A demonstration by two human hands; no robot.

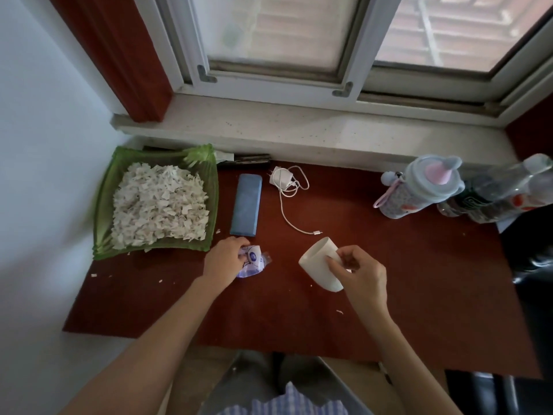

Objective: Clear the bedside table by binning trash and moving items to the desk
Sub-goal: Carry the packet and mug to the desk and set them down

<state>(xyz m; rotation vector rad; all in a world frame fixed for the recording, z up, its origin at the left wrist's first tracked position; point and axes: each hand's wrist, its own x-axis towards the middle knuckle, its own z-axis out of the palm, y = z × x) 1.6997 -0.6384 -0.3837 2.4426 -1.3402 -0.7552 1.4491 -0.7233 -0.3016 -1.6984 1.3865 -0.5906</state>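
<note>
**Both hands full at the bedside table**

On the dark red table (389,280) under the window, the person has a thing in each hand. The left hand (223,262) is closed round a crumpled blue-and-white wrapper (253,262), which lies on the tabletop just in front of the blue case (246,204). The right hand (360,274) pinches the wall of a white cup (320,265) between thumb and fingers; the cup is tilted, its open mouth turned up and to the left, and I cannot tell whether its base rests on the wood or is just off it.

The wrapper looks like trash, so it should go to the bin, which is nowhere in sight from here. It is light and springy; a full fist will keep it from unfolding and slipping out. The cup is better righted before carrying, in case anything is left inside, which I cannot see.

Other things wait for their turn: the white charger (281,178) with its trailing cable, the case, a green tray (209,205) heaped with paper scraps, a child's bottle (419,190) and clear plastic bottles (502,190) at the far right. Loose scraps lie near the tray, and a careless sweep of the forearm would scatter them.
</note>
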